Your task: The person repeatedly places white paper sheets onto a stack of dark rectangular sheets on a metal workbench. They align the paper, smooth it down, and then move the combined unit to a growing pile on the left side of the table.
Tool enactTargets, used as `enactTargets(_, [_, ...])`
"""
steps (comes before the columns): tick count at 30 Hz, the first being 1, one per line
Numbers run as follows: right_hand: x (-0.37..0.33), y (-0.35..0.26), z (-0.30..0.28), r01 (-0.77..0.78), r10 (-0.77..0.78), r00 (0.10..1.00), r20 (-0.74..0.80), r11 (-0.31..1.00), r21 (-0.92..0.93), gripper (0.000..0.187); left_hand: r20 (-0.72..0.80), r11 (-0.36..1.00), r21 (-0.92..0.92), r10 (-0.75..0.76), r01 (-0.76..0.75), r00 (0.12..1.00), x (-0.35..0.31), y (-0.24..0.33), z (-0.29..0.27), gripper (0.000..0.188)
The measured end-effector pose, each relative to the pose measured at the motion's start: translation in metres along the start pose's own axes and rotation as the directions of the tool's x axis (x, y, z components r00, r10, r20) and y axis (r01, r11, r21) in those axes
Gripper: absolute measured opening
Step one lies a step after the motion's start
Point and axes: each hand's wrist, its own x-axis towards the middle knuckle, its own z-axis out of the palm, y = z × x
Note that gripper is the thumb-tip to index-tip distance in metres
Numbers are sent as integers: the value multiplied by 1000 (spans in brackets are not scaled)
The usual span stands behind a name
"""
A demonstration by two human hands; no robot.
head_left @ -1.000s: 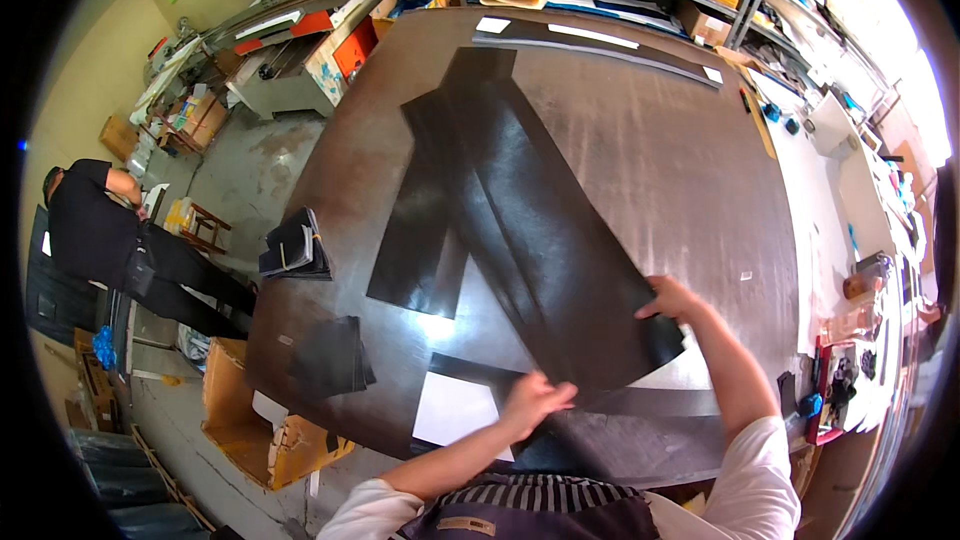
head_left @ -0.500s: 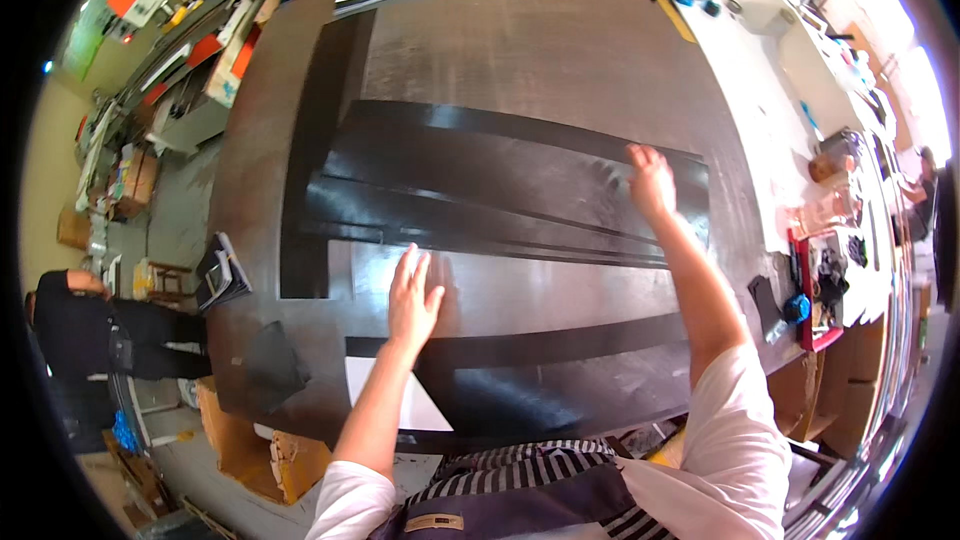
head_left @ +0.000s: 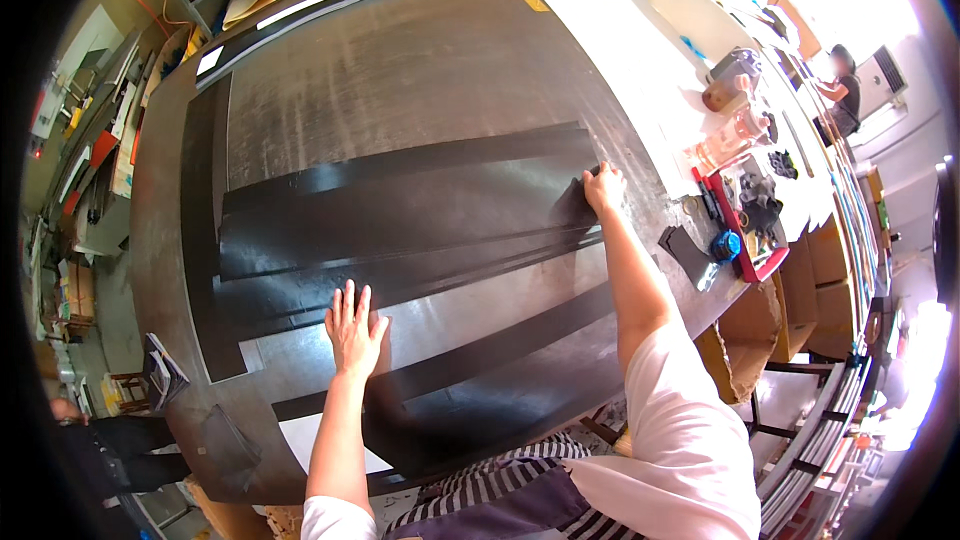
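Several long, glossy black sheets point(head_left: 420, 195) lie overlapped across the middle of a dark worktable point(head_left: 380, 60). My right hand point(head_left: 603, 186) is at the right end of the top sheet, its fingers bent together over that edge. My left hand point(head_left: 352, 330) lies flat with fingers spread, by the near edge of the sheets. Under the left side of the sheets runs a black strip point(head_left: 200, 230). Nearer to me lie another black strip point(head_left: 450, 352), a dark glossy sheet point(head_left: 490, 410) and a white sheet point(head_left: 305, 440).
Dark offcuts point(head_left: 232, 440) and a notebook point(head_left: 165, 372) lie at the table's left edge. On the right are small black pieces point(head_left: 688, 255), a blue tape roll point(head_left: 725, 245), a red tray point(head_left: 770, 265) and clear jugs point(head_left: 735, 130). Other people point(head_left: 845, 95) are in the background.
The view has swung to the right. My right hand has moved from the top of the sheet to its right end. My left hand stays near the sheets' front edge.
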Motion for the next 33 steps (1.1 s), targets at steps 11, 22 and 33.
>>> enactTargets(11, [33,-2,-34,71,21,984,-179,870,488,30,-177,908,-418,-53,-26,983,-17,-5,22,51])
enactTargets(22, [-94,18,-275,-150,-269,933,240,315,937,40,289,-776,-615,-61,136,955,-41,31,-2,79])
enactTargets(33, [-144,229,-137,-264,-71,937,341,495,828,41,258,-407,-906,-755,-122,603,-221,-40,-46,43])
